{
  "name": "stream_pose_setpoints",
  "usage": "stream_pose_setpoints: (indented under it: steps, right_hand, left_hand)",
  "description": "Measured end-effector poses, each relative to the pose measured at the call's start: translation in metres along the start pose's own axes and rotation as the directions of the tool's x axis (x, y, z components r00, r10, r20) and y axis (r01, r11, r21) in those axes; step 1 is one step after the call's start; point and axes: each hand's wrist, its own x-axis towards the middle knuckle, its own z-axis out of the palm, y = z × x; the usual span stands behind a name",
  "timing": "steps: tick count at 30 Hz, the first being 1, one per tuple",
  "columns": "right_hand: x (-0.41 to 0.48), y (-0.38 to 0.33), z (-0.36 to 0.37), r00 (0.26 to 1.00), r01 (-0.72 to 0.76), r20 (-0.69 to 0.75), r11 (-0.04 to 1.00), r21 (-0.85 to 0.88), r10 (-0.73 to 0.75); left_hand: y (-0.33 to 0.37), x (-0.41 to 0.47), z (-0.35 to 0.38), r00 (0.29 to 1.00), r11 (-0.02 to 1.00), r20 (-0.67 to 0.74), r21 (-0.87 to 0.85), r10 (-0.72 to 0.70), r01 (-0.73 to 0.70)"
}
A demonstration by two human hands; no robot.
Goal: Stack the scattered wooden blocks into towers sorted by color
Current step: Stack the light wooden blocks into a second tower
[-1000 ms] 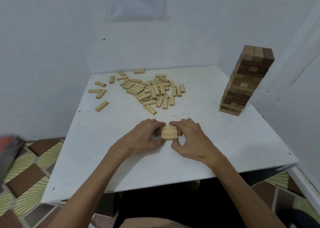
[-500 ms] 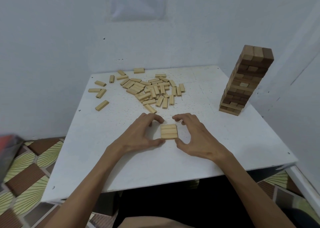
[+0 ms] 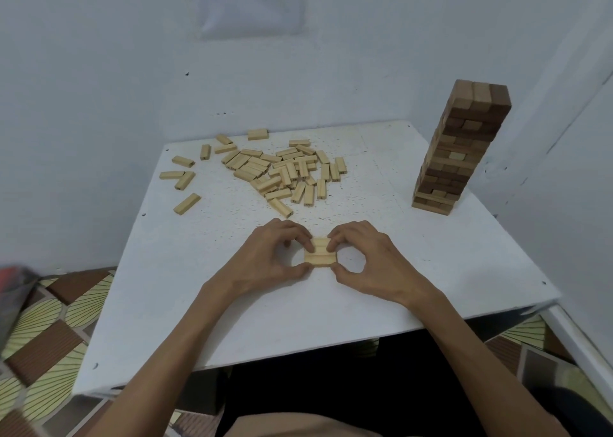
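Note:
A flat layer of three light wooden blocks (image 3: pixel 320 253) lies side by side near the middle of the white table (image 3: pixel 431 270). My left hand (image 3: pixel 275 261) pinches its left end between thumb and fingertips. My right hand (image 3: pixel 365 264) pinches its right end the same way. Farther back, a heap of several loose light blocks (image 3: pixel 285 171) is scattered across the table. A tall tower of darker brown blocks (image 3: pixel 459 144) stands at the right rear, leaning a little.
White walls close in the table behind and to the right. A few stray light blocks (image 3: pixel 185 178) lie at the far left. Patterned floor tiles (image 3: pixel 43 330) show to the left, and a blurred red-grey object (image 3: pixel 13 290) sits at the left edge.
Half a second ago both hands were spread apart from the three-block layer; now their fingers have closed back onto its two ends. The layer stays in place.

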Motion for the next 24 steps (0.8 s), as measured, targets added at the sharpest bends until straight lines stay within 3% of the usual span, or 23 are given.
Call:
stream_pose_setpoints:
  steps: [6,14,24]
  right_hand:
    - [-0.013,0.006,-0.009,0.999,-0.037,-0.006,0.999,-0.014,0.037]
    - [-0.050,0.031,-0.043,0.976,-0.209,-0.079,0.976,-0.064,0.204]
    - [-0.077,0.053,-0.078,0.926,-0.329,-0.223,0.941,-0.082,0.305]
  left_hand:
    - [0.008,0.007,0.008,0.999,0.999,0.039,0.001,0.035,-0.035]
    - [0.035,0.052,0.038,0.986,0.997,0.150,0.000,0.077,-0.078]
    - [0.060,0.099,0.083,0.973,0.982,0.150,-0.100,0.174,-0.161]
